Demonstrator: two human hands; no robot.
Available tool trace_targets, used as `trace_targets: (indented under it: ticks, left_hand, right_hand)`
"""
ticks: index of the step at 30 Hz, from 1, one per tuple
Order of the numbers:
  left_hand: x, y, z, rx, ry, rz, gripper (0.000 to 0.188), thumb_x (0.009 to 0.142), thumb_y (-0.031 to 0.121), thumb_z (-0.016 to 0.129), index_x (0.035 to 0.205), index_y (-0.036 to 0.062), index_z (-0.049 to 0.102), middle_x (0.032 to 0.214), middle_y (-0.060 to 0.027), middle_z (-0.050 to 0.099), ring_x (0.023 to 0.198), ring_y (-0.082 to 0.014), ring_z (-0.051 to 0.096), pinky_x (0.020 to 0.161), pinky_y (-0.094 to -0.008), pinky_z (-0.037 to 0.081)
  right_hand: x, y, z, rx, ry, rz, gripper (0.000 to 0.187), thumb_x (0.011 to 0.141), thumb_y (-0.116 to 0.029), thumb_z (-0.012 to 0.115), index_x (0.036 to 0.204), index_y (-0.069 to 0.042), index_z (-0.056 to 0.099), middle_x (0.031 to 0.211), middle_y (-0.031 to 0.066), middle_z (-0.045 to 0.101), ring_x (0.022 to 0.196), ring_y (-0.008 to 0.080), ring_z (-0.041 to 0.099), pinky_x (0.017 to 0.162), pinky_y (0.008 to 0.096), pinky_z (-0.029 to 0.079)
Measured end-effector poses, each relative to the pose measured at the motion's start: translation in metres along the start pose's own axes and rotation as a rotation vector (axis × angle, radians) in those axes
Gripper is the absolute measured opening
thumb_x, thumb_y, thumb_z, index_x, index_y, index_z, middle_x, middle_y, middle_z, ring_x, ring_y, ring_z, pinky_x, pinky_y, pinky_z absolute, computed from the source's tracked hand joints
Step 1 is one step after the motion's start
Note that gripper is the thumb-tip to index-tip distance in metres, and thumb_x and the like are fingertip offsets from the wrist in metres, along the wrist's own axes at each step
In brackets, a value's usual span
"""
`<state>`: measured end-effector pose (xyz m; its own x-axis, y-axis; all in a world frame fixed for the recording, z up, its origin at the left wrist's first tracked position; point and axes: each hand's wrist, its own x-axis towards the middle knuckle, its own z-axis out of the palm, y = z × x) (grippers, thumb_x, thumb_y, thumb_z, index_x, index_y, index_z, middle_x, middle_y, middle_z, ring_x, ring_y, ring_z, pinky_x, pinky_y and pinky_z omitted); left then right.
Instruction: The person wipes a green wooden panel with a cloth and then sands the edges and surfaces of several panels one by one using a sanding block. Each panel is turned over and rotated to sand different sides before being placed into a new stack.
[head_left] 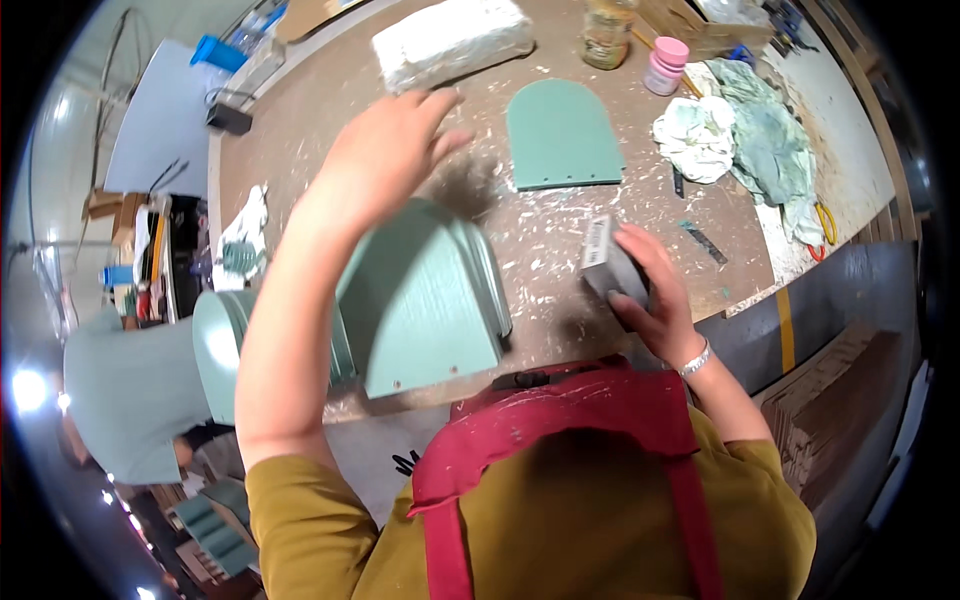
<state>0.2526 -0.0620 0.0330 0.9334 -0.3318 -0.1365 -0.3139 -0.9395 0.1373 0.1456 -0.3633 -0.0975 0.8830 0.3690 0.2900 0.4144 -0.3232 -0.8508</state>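
My right hand [660,290] grips a grey sanding block [606,262] with a pale printed end, near the table's front edge. My left hand [385,150] is raised over the table with its fingers apart and holds nothing. Below it and to the right, a stack of arched green panels [425,300] lies close to my body, partly shaded and partly hidden by my left forearm. A single green arched panel [562,135] lies flat farther back, its straight edge with small holes facing me.
A white wrapped bundle [455,42], a glass jar [607,35] and a pink-lidded bottle [665,66] stand at the back. Stained rags [765,130] and yellow-handled scissors [825,225] lie right. More green panels [215,340] and a person in a grey-green shirt [130,390] are left.
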Motion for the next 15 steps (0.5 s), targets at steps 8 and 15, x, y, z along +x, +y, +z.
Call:
trace_targets:
  ticks: [8, 15]
  left_hand:
    - [-0.120, -0.016, 0.074, -0.238, 0.276, -0.365, 0.043, 0.099, 0.033, 0.051, 0.135, 0.0092, 0.052, 0.127, -0.0169, 0.057, 0.119, -0.0372, 0.054, 0.099, -0.0431, 0.044]
    - [-0.118, -0.020, 0.083, -0.277, 0.333, -0.344, 0.037, 0.102, 0.030, 0.041, 0.129, 0.0102, 0.056, 0.122, -0.0143, 0.058, 0.112, -0.0375, 0.056, 0.094, -0.0439, 0.045]
  right_hand:
    - [0.024, -0.056, 0.050, -0.092, -0.427, -0.559, 0.059, 0.084, -0.035, 0.071, 0.137, -0.018, 0.053, 0.136, 0.0199, 0.050, 0.118, 0.0408, 0.054, 0.098, 0.0463, 0.045]
    - [0.088, -0.060, 0.083, -0.203, -0.154, -0.324, 0.052, 0.082, -0.033, 0.071, 0.130, -0.018, 0.060, 0.131, 0.0198, 0.052, 0.113, 0.0402, 0.056, 0.096, 0.0469, 0.046]
